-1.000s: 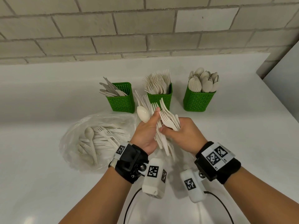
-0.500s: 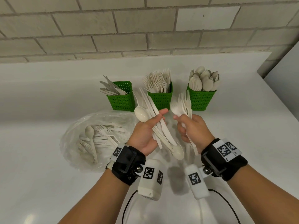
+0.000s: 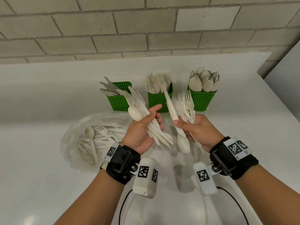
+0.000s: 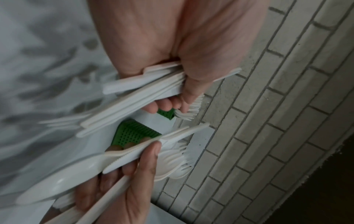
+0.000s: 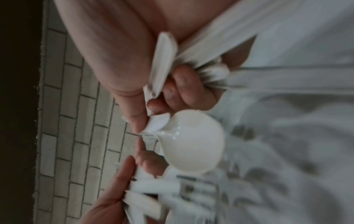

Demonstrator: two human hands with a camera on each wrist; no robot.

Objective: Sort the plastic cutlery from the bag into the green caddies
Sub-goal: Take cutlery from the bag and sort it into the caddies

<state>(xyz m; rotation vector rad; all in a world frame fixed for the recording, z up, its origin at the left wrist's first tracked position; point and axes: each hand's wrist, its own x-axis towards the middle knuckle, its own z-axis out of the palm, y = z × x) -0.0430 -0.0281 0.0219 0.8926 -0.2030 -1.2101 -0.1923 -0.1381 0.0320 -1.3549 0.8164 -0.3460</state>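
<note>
My left hand (image 3: pixel 154 118) grips a mixed bundle of white cutlery (image 3: pixel 146 120), one spoon bowl up among knife handles; the left wrist view shows that bundle (image 4: pixel 134 97) under the palm. My right hand (image 3: pixel 184 126) holds several forks (image 3: pixel 185 103) tines up and pinches a spoon (image 3: pixel 183 144) bowl down, its bowl (image 5: pixel 193 142) filling the right wrist view. Behind stand three green caddies: knives (image 3: pixel 119 103) left, forks (image 3: pixel 159 101) middle, spoons (image 3: pixel 202 101) right. The clear bag (image 3: pixel 76 143), left of my left wrist, still holds cutlery.
A white counter (image 3: pixel 48 184) runs back to a raised ledge and a grey brick wall (image 3: pixel 146 30). A pale panel (image 3: pixel 285 70) rises at the far right. Wrist camera cables (image 3: pixel 123 205) hang between my forearms.
The hands have drawn apart. The spoon that hung bowl down in the left bundle is now pinched by my right hand beside the forks. My left thumb has lifted a little.
</note>
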